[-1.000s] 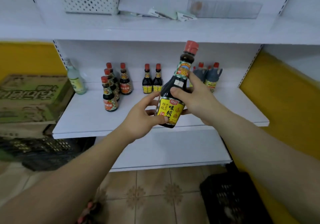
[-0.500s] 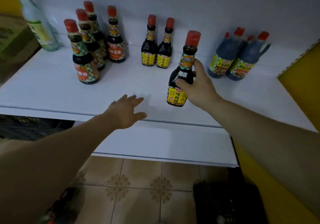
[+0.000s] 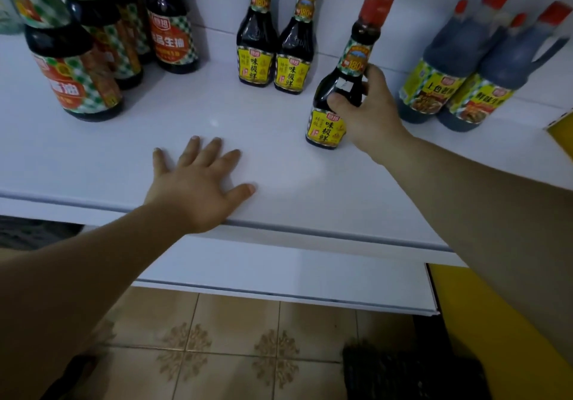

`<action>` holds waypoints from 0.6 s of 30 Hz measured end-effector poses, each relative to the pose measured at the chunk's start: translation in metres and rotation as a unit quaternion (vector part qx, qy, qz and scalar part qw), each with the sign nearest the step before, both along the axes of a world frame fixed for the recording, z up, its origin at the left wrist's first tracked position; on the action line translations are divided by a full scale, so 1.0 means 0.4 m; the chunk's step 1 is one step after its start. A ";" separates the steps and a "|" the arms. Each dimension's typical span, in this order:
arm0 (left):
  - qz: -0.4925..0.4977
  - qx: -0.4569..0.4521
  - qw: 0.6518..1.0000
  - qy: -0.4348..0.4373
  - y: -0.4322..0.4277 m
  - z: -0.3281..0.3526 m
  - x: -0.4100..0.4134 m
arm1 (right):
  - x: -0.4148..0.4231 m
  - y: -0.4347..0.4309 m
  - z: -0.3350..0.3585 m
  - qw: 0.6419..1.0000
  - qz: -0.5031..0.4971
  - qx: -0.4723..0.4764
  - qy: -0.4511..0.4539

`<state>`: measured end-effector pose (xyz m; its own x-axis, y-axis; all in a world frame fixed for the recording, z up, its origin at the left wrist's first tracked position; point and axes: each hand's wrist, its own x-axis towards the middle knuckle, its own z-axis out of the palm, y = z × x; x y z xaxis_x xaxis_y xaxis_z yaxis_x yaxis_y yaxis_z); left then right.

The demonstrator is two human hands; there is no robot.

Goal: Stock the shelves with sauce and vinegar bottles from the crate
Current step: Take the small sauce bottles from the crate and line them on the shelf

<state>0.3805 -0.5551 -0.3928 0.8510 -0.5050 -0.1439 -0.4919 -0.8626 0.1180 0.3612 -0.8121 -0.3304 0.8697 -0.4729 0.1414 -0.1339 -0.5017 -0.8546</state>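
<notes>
- Item in hand: dark sauce bottle (image 3: 336, 96), red cap, yellow label; stands upright, tilted slightly, base on or just above the shelf (image 3: 93, 158), near and right of the matching pair (image 3: 274, 49); contact with the shelf cannot be told for certain.
- Right hand (image 3: 364, 111): wrapped round the bottle's shoulder, thumb across the front, fingers behind; pinching the sauce bottle.
- Left hand (image 3: 198, 179): fingers spread, palm flat on the near part of the shelf, holding nothing; appears to steady the body.
- Neighbours: checked-label bottles (image 3: 90, 58) far left; two handled jugs (image 3: 465, 68) just right of the right hand; dark crate (image 3: 415, 371) on the floor (image 3: 217, 337), near right.
- Step judged: setting this bottle with its like.
- Handling advice: slide it far and left until just beside the pair, label facing near; keep the base flat; keep knuckles off the jugs; let go only once it stands square, then withdraw straight back.
</notes>
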 end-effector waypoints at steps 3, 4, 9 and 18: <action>-0.005 0.003 1.000 -0.006 -0.003 0.002 -0.002 | 0.046 -0.024 -0.002 1.000 -0.002 0.005 0.006; -0.003 0.006 1.000 -0.003 -0.004 0.004 0.000 | 0.063 -0.030 -0.003 1.000 -0.001 0.005 0.005; 0.004 0.015 1.000 -0.002 -0.010 0.002 0.000 | 0.142 -0.048 -0.008 1.000 -0.001 0.001 0.005; -0.002 0.005 1.000 0.003 -0.004 0.007 -0.003 | 0.233 -0.088 -0.024 1.000 -0.018 -0.001 0.001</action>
<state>0.3793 -0.5569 -0.3899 0.8478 -0.5076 -0.1534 -0.4955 -0.8614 0.1120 0.4543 -0.8471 -0.3400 0.8524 -0.5036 0.1405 -0.1540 -0.4986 -0.8531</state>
